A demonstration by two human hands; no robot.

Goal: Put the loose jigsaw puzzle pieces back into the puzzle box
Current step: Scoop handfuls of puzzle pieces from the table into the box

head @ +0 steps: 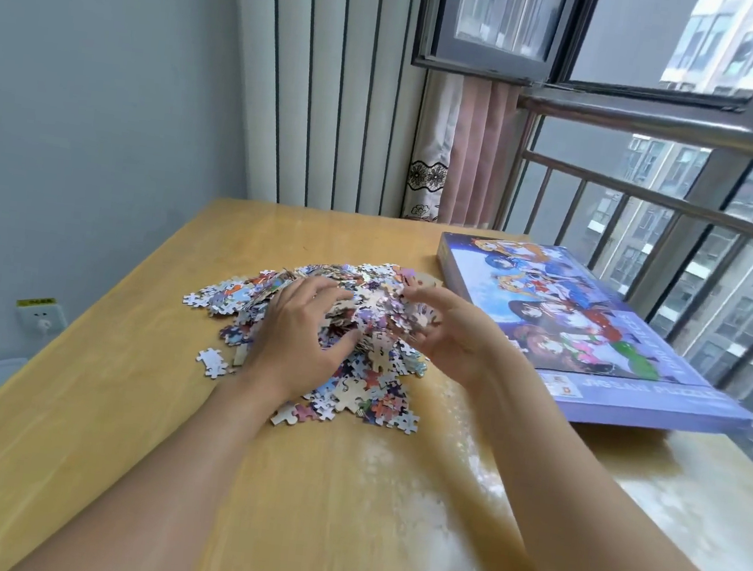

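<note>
both hands (302, 324) (447, 331) cupped around puzzle pieces (375, 318), box (594, 338) just right

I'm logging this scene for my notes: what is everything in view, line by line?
puzzle pieces: one heap plus strays, multicoloured, middle of table
puzzle box: one, purple with cartoon picture, lid on, right of heap
table: one, light wood
socket: one, white, left wall
curtain: one, pink and white, by window
railing: one, grey metal, at window
hands: left hand and right hand, fingers curled round the heap's pieces
</note>
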